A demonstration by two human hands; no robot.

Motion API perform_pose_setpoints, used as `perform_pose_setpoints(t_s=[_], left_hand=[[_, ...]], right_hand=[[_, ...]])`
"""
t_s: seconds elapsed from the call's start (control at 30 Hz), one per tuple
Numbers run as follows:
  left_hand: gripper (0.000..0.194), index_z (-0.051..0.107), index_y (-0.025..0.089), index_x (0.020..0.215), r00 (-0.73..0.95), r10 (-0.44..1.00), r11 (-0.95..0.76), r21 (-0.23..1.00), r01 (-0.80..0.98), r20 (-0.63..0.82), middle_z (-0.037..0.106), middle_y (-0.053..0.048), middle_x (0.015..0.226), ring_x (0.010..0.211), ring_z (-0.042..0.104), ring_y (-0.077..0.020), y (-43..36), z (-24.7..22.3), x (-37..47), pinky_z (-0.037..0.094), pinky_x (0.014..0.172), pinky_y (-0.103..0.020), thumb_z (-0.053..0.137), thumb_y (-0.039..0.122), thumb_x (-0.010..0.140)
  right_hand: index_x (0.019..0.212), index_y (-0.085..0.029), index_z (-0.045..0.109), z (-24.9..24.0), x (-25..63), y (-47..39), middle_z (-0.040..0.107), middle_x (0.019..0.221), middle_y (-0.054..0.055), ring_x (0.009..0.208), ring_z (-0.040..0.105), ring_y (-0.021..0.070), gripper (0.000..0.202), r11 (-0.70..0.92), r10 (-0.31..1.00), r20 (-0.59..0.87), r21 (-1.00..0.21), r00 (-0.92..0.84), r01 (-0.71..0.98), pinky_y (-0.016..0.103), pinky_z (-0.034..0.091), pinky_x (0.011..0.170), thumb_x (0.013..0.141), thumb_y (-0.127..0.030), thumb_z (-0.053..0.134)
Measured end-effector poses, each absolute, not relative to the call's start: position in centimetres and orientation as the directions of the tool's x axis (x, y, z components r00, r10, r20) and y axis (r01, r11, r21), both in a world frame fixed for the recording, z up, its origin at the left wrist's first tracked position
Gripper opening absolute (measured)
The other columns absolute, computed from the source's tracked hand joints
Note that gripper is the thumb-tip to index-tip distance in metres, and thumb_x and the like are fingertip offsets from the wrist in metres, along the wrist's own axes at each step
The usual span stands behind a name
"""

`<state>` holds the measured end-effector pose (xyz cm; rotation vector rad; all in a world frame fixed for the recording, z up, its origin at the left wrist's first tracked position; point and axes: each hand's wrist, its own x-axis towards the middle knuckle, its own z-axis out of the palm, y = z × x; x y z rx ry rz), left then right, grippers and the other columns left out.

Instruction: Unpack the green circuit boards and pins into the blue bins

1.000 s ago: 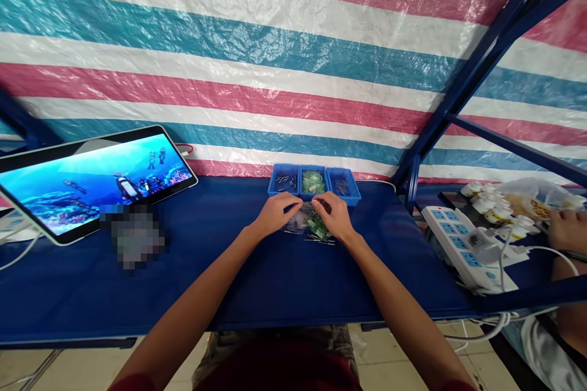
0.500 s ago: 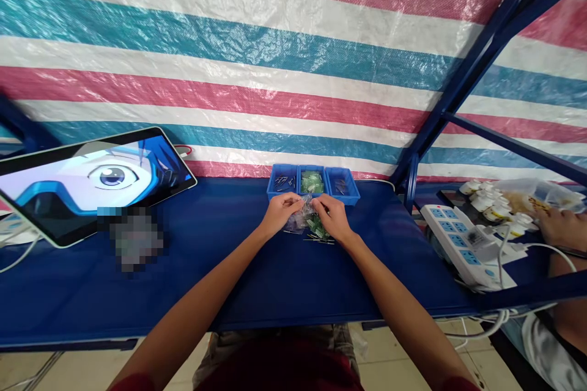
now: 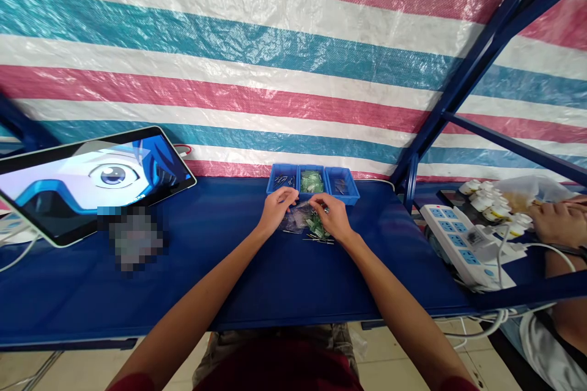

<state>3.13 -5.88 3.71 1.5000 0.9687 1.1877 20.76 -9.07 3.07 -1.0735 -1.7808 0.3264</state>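
My left hand (image 3: 276,209) is closed just in front of the left blue bin (image 3: 283,178), which holds dark thin pieces; what its fingers grip is too small to name. My right hand (image 3: 331,215) has its thumb and forefinger pinched over a pile of small green packets (image 3: 317,226), and anything between them cannot be made out. Between the hands lie clear plastic bags (image 3: 296,219) on the blue table (image 3: 293,281). Green packets fill the middle bin (image 3: 312,182). A few thin pieces sit in the right bin (image 3: 342,185).
A tablet (image 3: 101,180) leans at the left, beside a blurred-out patch. On the right are a power strip (image 3: 458,244) with cables, several white bottles (image 3: 498,209), a blue metal frame (image 3: 463,85) and another person's hand (image 3: 557,223). Striped sheeting hangs behind.
My hands have moved apart, the left one slightly up and away from the clear plastic they both held. The other person's hands at the right have shifted a little.
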Motion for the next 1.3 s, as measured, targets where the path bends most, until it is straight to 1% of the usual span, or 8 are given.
perform_pose_setpoints(t_s=[0.27,0.4,0.6,0.73,0.83,1.0,1.13,1.3], left_hand=[[0.032,0.063,0.015,0.095,0.359,0.89,-0.325,0.943,0.067,0.281,0.063,-0.001,0.068,0.062,0.06,-0.0143,-6.5,3.9,3.3,0.048,0.064,-0.026,0.066,0.041,0.077],[0.045,0.052,0.019,0.111,0.32,0.917,-0.239,0.97,-0.034,0.237,0.058,0.005,0.06,0.053,0.056,-0.0118,-6.4,3.9,3.3,0.047,0.059,-0.025,0.068,0.04,0.075],[0.037,0.062,0.015,0.079,0.349,0.896,-0.314,0.947,0.063,0.274,0.056,0.0,0.066,0.059,0.054,-0.0127,-6.1,3.8,3.1,0.046,0.06,-0.026,0.055,0.051,0.083],[0.036,0.065,0.015,0.073,0.35,0.876,-0.407,0.898,0.166,0.332,0.06,-0.003,0.074,0.07,0.056,-0.0155,-5.9,3.8,3.0,0.045,0.063,-0.025,0.062,0.05,0.077],[0.04,0.062,0.014,0.065,0.356,0.905,-0.298,0.944,0.141,0.233,0.058,-0.001,0.06,0.058,0.053,-0.0131,-5.8,3.7,2.9,0.043,0.057,-0.024,0.062,0.053,0.076],[0.05,0.057,0.014,0.05,0.337,0.929,-0.194,0.976,0.095,0.152,0.053,0.0,0.046,0.046,0.048,-0.0108,-5.7,3.7,2.7,0.04,0.05,-0.024,0.062,0.055,0.077],[0.057,0.065,0.013,0.057,0.314,0.943,-0.144,0.987,0.077,0.113,0.052,-0.002,0.043,0.039,0.045,-0.0101,-5.8,4.0,2.7,0.033,0.043,-0.023,0.05,0.062,0.083],[0.052,0.064,0.015,0.058,0.206,0.95,-0.277,0.94,0.198,0.236,0.053,-0.001,0.046,0.043,0.048,-0.0114,-5.6,4.1,2.3,0.037,0.046,-0.023,0.048,0.056,0.086]], right_hand=[[0.107,-0.021,0.06,2.7,20.9,-9.3,0.063,0.065,-0.001,0.056,0.06,0.0147,0.023,0.517,0.837,0.541,-0.734,-0.081,0.44,0.027,0.049,0.062,0.092,-0.03,0.046],[0.108,-0.022,0.063,2.9,20.8,-9.3,0.064,0.102,0.008,0.08,0.063,0.0162,0.027,0.644,0.748,0.639,-0.631,-0.181,0.433,0.029,0.052,0.069,0.09,-0.022,0.043],[0.08,-0.02,0.066,2.7,20.6,-9.0,0.067,0.087,0.007,0.076,0.063,0.0178,0.015,0.59,0.777,0.618,-0.648,-0.12,0.482,0.029,0.052,0.067,0.086,-0.026,0.053],[0.103,-0.02,0.063,2.6,20.8,-9.0,0.066,0.073,0.001,0.057,0.06,0.014,0.021,0.487,0.855,0.517,-0.771,-0.043,0.411,0.028,0.052,0.062,0.086,-0.028,0.053],[0.117,-0.021,0.058,2.7,20.9,-9.1,0.066,0.091,0.004,0.065,0.062,0.0131,0.033,0.559,0.819,0.562,-0.741,-0.112,0.372,0.028,0.053,0.064,0.087,-0.019,0.044],[0.097,-0.02,0.068,3.1,20.7,-9.3,0.061,0.105,0.01,0.081,0.061,0.0168,0.022,0.654,0.738,0.644,-0.611,-0.2,0.446,0.03,0.052,0.069,0.086,-0.021,0.049],[0.078,-0.019,0.068,3.1,20.8,-9.0,0.064,0.075,0.005,0.068,0.06,0.0165,0.02,0.528,0.829,0.555,-0.734,-0.07,0.427,0.029,0.051,0.065,0.086,-0.033,0.056],[0.089,-0.013,0.067,2.7,22.4,-7.6,0.065,0.064,0.003,0.053,0.06,0.0159,0.032,0.288,0.884,0.284,-0.957,0.371,0.046,0.031,0.055,0.056,0.078,-0.042,0.062]])
